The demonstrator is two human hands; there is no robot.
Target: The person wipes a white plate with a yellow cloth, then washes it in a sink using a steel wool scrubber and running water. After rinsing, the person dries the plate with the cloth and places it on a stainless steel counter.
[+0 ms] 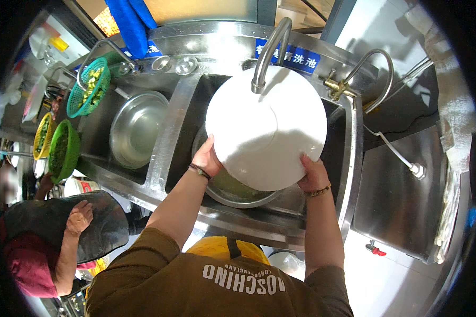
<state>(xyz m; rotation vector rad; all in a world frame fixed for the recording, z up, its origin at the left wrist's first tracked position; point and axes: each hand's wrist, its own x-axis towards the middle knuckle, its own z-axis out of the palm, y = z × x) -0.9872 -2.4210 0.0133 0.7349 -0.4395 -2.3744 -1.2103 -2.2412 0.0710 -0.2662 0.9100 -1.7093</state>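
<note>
A large round white plate (242,138) is held between my two hands, tilted above the right basin of the stainless steel sink (174,130). My left hand (208,158) grips its lower left rim. On the lower right rim is my right hand (314,173), its thumb over the plate's face. The gooseneck faucet (267,55) overlaps the plate's upper part in view; no water stream is plain to see. Below the plate, a round metal bowl (242,198) with liquid sits in the basin, largely hidden.
In the left basin stands a metal pot (139,130) of water. Teal (97,89), green (65,150) and yellow (43,136) colanders hold food at left. A co-worker in an apron (103,222) stands there. Brass taps (337,89) and a metal cabinet (396,198) lie right.
</note>
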